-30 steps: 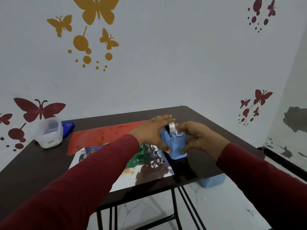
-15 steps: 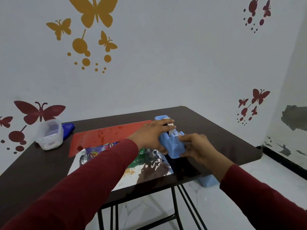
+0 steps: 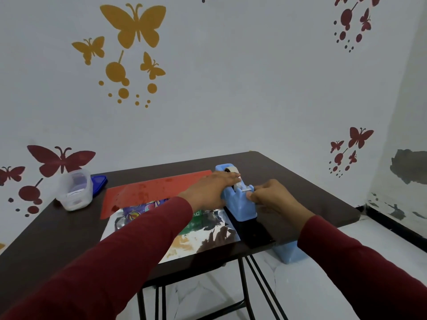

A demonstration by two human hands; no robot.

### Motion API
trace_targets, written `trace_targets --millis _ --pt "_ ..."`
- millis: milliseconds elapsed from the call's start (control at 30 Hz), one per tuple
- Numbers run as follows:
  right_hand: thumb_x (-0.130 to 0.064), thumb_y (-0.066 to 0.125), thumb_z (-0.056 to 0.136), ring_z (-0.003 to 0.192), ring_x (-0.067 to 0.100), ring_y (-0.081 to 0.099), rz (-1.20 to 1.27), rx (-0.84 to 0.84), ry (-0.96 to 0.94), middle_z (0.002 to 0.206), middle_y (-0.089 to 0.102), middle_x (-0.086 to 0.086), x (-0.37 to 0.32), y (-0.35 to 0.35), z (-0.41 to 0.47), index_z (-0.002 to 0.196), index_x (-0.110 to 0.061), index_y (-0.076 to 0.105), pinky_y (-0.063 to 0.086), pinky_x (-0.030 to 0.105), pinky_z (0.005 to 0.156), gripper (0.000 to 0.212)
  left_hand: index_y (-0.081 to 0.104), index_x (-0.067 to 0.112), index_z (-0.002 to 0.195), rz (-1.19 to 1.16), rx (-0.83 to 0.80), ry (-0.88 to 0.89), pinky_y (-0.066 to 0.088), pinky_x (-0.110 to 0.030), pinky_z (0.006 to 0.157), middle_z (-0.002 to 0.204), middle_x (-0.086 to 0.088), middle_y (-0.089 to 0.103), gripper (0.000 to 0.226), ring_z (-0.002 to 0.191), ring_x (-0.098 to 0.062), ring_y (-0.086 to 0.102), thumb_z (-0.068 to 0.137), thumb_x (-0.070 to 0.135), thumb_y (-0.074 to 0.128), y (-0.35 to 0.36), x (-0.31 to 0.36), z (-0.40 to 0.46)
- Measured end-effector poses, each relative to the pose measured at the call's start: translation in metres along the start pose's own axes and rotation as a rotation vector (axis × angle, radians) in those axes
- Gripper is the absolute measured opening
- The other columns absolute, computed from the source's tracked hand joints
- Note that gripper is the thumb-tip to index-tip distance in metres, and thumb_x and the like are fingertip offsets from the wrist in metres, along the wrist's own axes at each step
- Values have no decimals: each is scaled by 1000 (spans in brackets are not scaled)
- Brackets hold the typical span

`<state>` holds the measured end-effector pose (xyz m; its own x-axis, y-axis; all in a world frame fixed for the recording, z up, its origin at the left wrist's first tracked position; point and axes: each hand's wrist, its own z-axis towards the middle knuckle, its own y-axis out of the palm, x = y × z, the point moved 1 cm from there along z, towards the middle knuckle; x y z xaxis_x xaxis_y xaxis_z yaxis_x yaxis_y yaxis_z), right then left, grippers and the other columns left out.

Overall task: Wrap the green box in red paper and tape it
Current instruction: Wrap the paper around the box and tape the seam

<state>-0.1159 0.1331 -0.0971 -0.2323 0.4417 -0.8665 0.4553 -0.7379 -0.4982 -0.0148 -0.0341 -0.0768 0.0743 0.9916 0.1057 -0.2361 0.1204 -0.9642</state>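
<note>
A light blue tape dispenser (image 3: 239,205) with a clear tape roll stands on the dark table (image 3: 300,181). My left hand (image 3: 211,189) lies over its top with straight fingers, pressing it down. My right hand (image 3: 271,196) pinches the tape end at the dispenser's cutter. A red paper sheet (image 3: 147,189) lies flat behind my left arm. The green box (image 3: 195,219) shows only as a green patch under my left forearm, on a shiny silver sheet (image 3: 208,236).
A clear plastic tub (image 3: 75,190) with a blue lid (image 3: 99,181) behind it stands at the table's far left. A light blue object (image 3: 288,251) sits on the floor below the table's right front edge. White wall behind.
My right hand has shifted from the dispenser's side to the cutter at the front, pinching the tape end. My left hand stays on top of the dispenser.
</note>
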Motion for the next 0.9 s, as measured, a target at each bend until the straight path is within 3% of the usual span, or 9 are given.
trace_targets --millis 67,133,200,233,300,400,600,767,900 --pt "-7 63 82 54 14 33 -120 21 -12 58 37 3 -2 0 -6 62 -10 51 31 20 47 24 64 17 134 -44 28 -16 54 -44 94 131 -4 64 54 113 -26 62 83 1 67 -5 5 -2" --pt "-5 63 83 53 13 36 -176 8 -33 59 43 2 1 -2 -13 56 -15 60 32 21 47 29 66 18 132 -61 43 -32 55 -41 83 126 -1 64 50 101 -22 62 84 4 66 -10 10 -4" --pt "-10 68 86 57 14 47 -39 -20 -18 71 61 3 5 -8 -17 68 -16 78 39 22 51 21 64 22 138 -93 68 -56 51 -31 82 131 3 63 49 98 -13 60 89 13 67 -14 13 -5" --pt "-13 70 88 66 14 55 55 -10 -33 84 69 2 5 -11 -20 83 -11 82 42 23 56 13 65 22 137 -136 102 -59 50 -29 87 132 5 65 46 101 -10 60 92 17 67 -16 16 -5" --pt "-19 70 93 87 12 62 228 32 -104 111 76 2 3 -17 -26 98 -6 81 45 25 69 18 67 23 135 -293 152 -78 50 -28 97 129 9 69 40 111 -7 64 95 22 69 -19 20 -4" --pt "-22 67 94 104 4 64 395 27 -150 118 75 -5 -4 -19 -33 94 -15 84 53 33 76 19 70 21 130 -521 136 -128 49 -16 95 117 10 75 33 110 -1 67 98 25 70 -30 28 0" --pt "-17 70 91 114 2 64 480 -63 -122 137 64 -12 -14 -18 -41 103 -10 81 56 47 96 18 81 15 104 -456 295 -102 57 -19 81 85 7 79 18 83 0 74 86 13 82 -46 39 -3" --pt "-25 61 102 122 19 63 833 -203 64 134 67 -1 -26 -20 -43 124 -14 72 51 43 89 28 81 13 104 -434 450 -72 52 -8 77 87 4 78 17 83 2 71 87 12 81 -55 40 -17" --pt "-16 65 100 115 18 66 699 -53 -158 123 72 -1 -40 -16 -39 136 -27 63 55 37 84 38 81 16 102 -442 518 -83 52 -10 79 87 3 78 16 84 -2 71 86 13 82 -72 33 -27"
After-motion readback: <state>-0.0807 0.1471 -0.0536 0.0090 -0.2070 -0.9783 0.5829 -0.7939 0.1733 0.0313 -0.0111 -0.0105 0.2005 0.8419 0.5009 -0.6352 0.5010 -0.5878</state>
